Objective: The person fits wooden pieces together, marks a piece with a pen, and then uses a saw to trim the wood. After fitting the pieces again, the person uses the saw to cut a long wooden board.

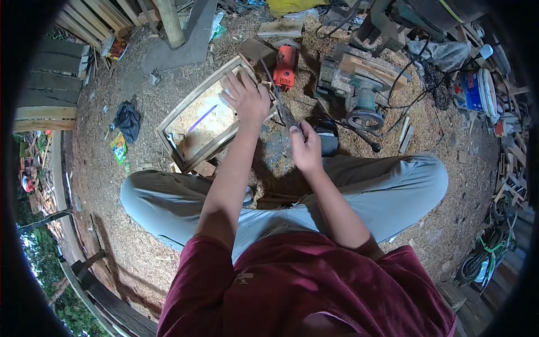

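A shallow wooden frame or tray [210, 149] lies slanted on the ground in front of my knees. Over its upper right part, my left hand [247, 100] has its fingers spread, resting on or just above the surface. A purple strip [202, 118] and a small metal tool [172, 140] are inside the frame. My right hand [305, 147] is closed round the lower end of a dark, slender object [287, 116], whose upper part runs along the frame's right corner. A red power tool [285, 68] lies just beyond that corner.
A machine with a round handwheel [365, 118] stands at the right, cables around it. Farther right is a blue bucket [474, 91]. A black plastic bag [127, 121] lies left on the shavings. A wooden post [169, 25] rises behind the frame.
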`<state>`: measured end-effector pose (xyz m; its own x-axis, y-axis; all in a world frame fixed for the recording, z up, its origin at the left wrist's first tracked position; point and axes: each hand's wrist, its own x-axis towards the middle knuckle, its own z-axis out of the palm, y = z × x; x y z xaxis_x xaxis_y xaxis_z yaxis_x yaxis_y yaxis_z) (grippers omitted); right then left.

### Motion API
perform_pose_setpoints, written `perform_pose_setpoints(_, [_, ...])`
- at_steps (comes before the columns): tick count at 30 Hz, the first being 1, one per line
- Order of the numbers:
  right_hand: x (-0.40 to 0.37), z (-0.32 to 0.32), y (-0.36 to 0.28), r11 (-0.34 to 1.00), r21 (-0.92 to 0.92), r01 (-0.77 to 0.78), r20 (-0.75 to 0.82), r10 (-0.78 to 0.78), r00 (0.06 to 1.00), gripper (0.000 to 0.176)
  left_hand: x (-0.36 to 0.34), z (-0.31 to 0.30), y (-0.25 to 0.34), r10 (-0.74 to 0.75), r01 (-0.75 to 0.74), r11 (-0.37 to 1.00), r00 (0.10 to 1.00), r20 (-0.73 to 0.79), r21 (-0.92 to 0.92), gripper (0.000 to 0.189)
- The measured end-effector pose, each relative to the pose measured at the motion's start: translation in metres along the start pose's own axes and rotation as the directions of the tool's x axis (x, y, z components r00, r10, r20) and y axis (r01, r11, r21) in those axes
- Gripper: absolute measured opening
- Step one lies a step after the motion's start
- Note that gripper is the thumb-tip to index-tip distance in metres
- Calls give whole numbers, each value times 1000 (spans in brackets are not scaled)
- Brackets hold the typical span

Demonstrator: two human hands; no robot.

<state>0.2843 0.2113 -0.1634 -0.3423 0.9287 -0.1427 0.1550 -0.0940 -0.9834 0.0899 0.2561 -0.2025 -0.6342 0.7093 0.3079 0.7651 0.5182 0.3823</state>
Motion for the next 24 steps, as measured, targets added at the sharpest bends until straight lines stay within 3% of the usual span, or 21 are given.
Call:
perform_pose_setpoints(2, [1, -4, 0, 995, -90, 32, -22, -35, 999, 29, -2, 2, 2, -29, 28, 1000, 999, 43, 9, 69])
perform_pose_setpoints(8, [2, -2, 18, 994, -100, 32, -4, -32, 999, 23, 2, 8, -3, -11, 6, 998, 996, 85, 68, 67])
perform_pose_setpoints(11, [-2, 2, 2, 998, 11, -68, -10, 68, 998, 24, 3, 9, -3, -14, 8, 998, 995, 100, 55, 67])
perform_pose_setpoints(14, [4, 0, 19, 996, -86, 9, -29, -12, 1000, 26, 5, 11, -4, -26, 21, 999, 991, 130, 35, 68])
perform_pose_setpoints(18, [5, 1, 18, 999, -22, 24, -18, -24, 1000, 23, 5, 9, -3, -35, 33, 999, 986, 163, 16, 67])
perform_pose_setpoints(24, [4, -1, 9, 997, -70, 26, -13, -27, 1000, 20, 5, 13, -4, -32, 29, 999, 988, 148, 24, 67])
